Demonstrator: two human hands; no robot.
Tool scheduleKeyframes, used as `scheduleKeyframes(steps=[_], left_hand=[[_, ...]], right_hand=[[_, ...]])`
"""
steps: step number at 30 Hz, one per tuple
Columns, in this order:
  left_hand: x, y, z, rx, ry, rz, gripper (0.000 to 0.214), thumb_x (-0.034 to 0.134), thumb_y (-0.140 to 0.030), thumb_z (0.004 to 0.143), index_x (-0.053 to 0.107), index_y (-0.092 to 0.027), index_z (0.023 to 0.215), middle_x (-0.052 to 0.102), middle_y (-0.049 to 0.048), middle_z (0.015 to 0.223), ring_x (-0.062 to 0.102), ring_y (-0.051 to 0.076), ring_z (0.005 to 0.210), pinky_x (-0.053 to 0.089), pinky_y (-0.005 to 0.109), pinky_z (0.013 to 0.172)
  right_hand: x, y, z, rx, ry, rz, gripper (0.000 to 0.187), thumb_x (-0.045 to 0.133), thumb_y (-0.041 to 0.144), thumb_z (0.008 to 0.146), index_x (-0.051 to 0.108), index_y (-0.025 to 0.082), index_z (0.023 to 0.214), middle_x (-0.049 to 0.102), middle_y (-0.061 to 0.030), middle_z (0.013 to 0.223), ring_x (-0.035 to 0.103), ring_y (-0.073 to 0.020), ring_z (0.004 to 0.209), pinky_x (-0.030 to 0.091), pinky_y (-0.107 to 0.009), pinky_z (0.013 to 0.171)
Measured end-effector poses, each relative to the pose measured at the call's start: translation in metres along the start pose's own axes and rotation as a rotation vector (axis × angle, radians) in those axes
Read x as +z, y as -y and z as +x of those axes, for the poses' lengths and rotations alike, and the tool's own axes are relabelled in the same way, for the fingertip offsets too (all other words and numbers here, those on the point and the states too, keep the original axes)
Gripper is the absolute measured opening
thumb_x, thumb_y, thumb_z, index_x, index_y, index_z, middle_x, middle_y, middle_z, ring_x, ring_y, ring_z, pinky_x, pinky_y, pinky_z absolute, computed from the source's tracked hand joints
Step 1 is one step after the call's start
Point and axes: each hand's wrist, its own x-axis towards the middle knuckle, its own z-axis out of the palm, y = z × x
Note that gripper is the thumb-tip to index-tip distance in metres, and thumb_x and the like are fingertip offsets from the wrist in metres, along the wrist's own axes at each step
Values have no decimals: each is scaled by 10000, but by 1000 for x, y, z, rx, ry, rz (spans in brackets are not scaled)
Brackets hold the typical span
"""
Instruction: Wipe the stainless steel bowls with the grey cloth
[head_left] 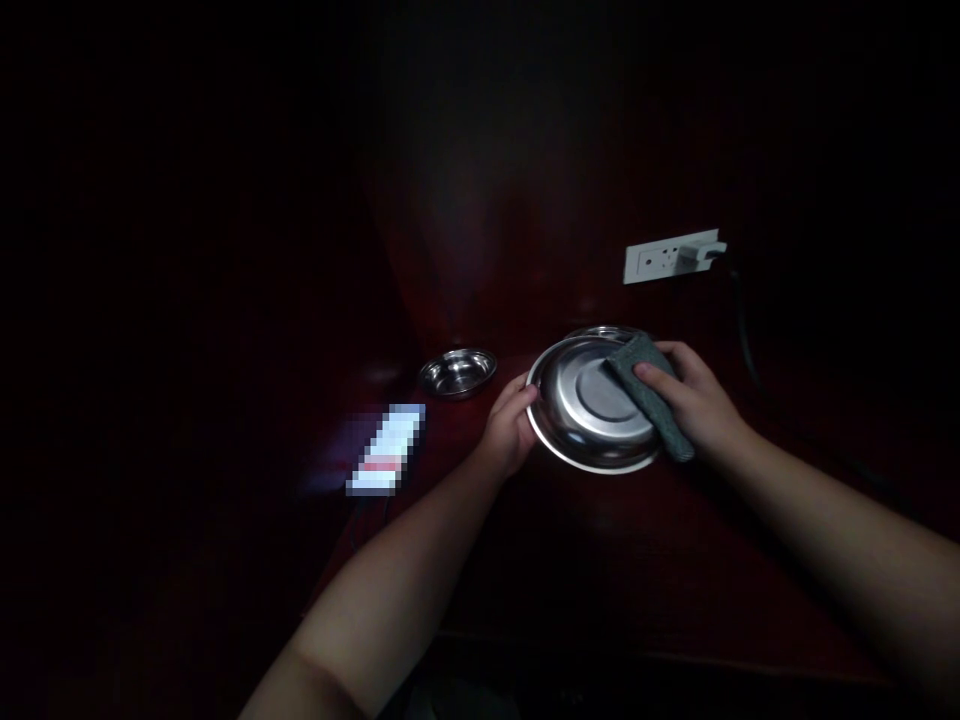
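A shiny metal bowl [585, 420] is held up over the dark red table, its underside turned toward me. My left hand [513, 428] is closed on the bowl's left rim, thumb on the outside. In my right hand [694, 395] is a folded grey-green cloth [651, 390], pressed against the bowl's right side with the thumb on top. The fingers of that hand are partly hidden behind the cloth and bowl. Just behind the held bowl shows the rim of another metal dish [609, 331], mostly covered from view.
A small metal bowl [459, 374] stands upright to the left on the table [585, 570]. Nearer me lies a lit, blurred-out phone-like screen [388, 452]. On the wall is a white power socket [660, 260] with a plug and a dark cord [742, 325] hanging down. The surroundings are very dark.
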Motion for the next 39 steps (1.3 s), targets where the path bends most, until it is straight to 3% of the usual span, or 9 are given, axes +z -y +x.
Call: scheduleKeyframes(steps=[4, 8, 12, 20, 33, 39], left_hand=[[-1, 3, -6, -99, 99, 130, 634, 781, -366, 644, 526, -203, 1201, 644, 71, 1056, 637, 220, 873, 499, 349, 740], [0, 7, -7, -53, 113, 278, 716, 839, -324, 594, 495, -215, 1212, 636, 63, 1065, 618, 215, 911, 487, 353, 788], [2, 5, -5, 0, 91, 241, 661, 846, -325, 578, 527, -204, 1145, 631, 62, 1099, 589, 246, 1052, 456, 387, 908], [5, 0, -5, -17, 45, 236, 607, 828, -317, 583, 562, -202, 1115, 648, 55, 1058, 600, 255, 1053, 445, 397, 922], [-6, 4, 1, -45, 45, 218, 538, 822, -353, 600, 587, -171, 1049, 654, 35, 925, 606, 172, 832, 446, 323, 813], [-6, 3, 1, -47, 50, 219, 495, 820, -355, 602, 608, -174, 1011, 656, 21, 880, 606, 171, 822, 438, 323, 829]], right_hand=[[-1, -5, 2, -38, -76, -26, 394, 728, 530, 689, 588, 265, 946, 664, -56, 901, 635, -296, 838, 513, -462, 743], [-2, -9, 3, -48, -34, -35, 394, 718, 540, 699, 586, 270, 954, 667, -53, 921, 637, -298, 859, 516, -464, 760], [-1, -8, 1, -16, -10, -38, 417, 717, 553, 692, 578, 267, 963, 659, -47, 894, 632, -289, 835, 517, -462, 748], [-3, -1, -3, -55, 39, -77, 420, 708, 567, 701, 565, 277, 969, 638, -45, 834, 612, -274, 772, 504, -425, 664], [0, 4, -3, 36, 143, -17, 371, 722, 501, 694, 558, 258, 922, 631, -29, 854, 602, -252, 780, 494, -403, 697], [-2, 5, -3, 43, 190, 4, 344, 723, 488, 708, 565, 251, 902, 632, -16, 829, 607, -232, 753, 498, -381, 680]])
